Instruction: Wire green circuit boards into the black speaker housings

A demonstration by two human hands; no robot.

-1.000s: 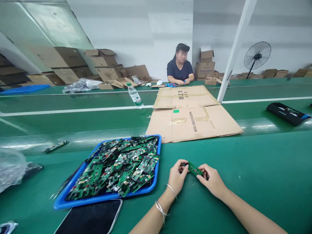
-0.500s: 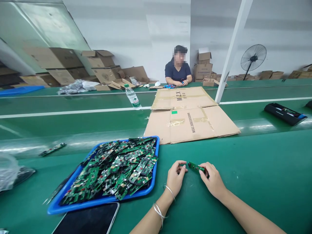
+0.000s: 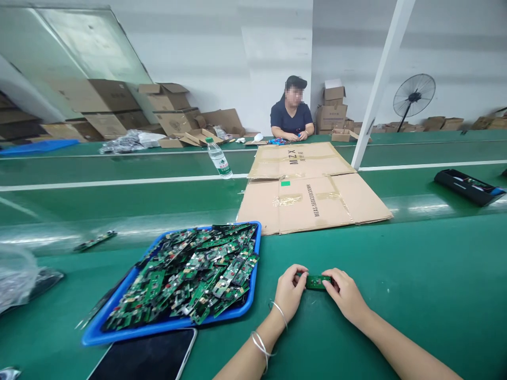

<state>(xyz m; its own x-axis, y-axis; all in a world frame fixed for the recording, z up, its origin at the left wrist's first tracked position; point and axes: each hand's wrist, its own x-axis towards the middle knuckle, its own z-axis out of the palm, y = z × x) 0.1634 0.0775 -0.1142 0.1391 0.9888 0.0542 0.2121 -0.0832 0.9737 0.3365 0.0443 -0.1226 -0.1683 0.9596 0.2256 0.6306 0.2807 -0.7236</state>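
Observation:
Between my two hands is a small green circuit board [image 3: 316, 282], held level just above the green tabletop. My left hand [image 3: 291, 290] pinches its left end, and two silver bangles circle that wrist. The right end sits between the thumb and fingers of my right hand [image 3: 345, 294], which cover that part of the board. To the left stands a blue tray [image 3: 258, 274] heaped with many similar circuit boards [image 3: 190, 269].
A tablet-like dark device [image 3: 144, 356] lies partly under the tray. Flattened cardboard [image 3: 312, 198] lies ahead, with a water bottle [image 3: 219, 158] beside it. A black box [image 3: 467, 186] is at right. One loose board [image 3: 95, 240] lies at left. A person [image 3: 292, 113] sits opposite.
My left hand has closed on the left end of the circuit board, where before it was apart from it. The board has turned from slanted to level. The view has shifted slightly.

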